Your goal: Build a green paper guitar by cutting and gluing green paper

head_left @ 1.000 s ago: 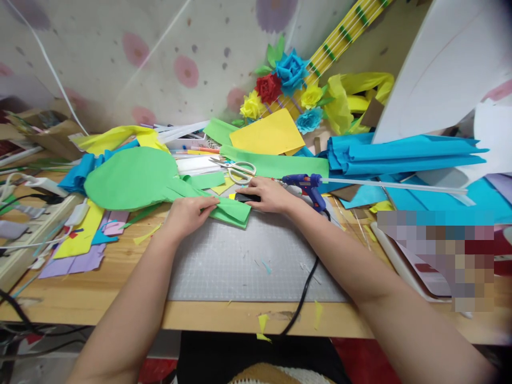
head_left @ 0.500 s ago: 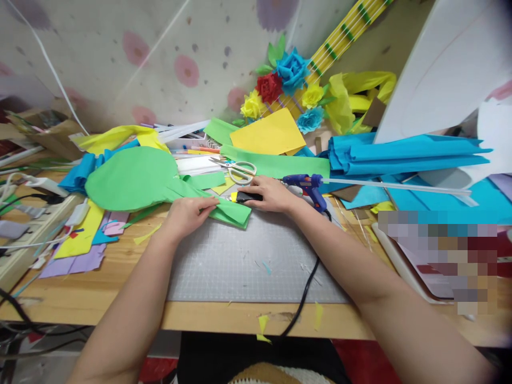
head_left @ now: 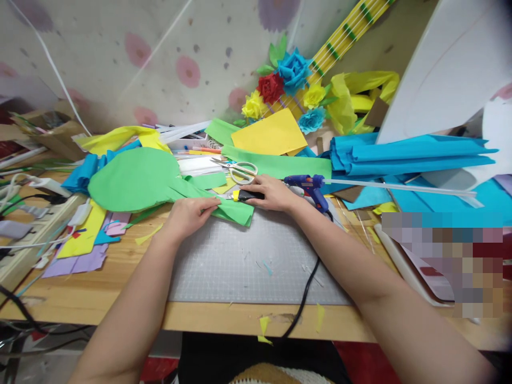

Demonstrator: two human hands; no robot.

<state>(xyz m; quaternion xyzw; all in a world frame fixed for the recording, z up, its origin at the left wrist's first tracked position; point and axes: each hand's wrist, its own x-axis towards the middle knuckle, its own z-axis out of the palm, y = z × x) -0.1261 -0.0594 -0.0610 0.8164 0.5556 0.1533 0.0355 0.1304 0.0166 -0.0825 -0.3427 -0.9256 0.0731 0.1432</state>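
Note:
My left hand point(head_left: 188, 215) presses down on a folded green paper piece point(head_left: 234, 210) at the far edge of the grey cutting mat point(head_left: 248, 261), fingers pinched on the fold. This piece joins a large rounded green paper shape point(head_left: 132, 178) to the left. My right hand point(head_left: 272, 193) grips a black-and-yellow utility knife point(head_left: 242, 196), its blade pointing left toward the green paper near my left fingertips.
White-handled scissors point(head_left: 240, 169) lie just behind the knife. A blue glue gun point(head_left: 310, 186) rests right of my right hand, its black cord point(head_left: 304, 288) running over the mat's right edge. Coloured paper sheets, blue crepe rolls point(head_left: 400, 154) and paper flowers point(head_left: 288, 80) crowd the back.
My right hand has drawn the utility knife out from under its fingers and moved it left, so the yellow-tipped blade end shows over the green paper. My left hand stays put.

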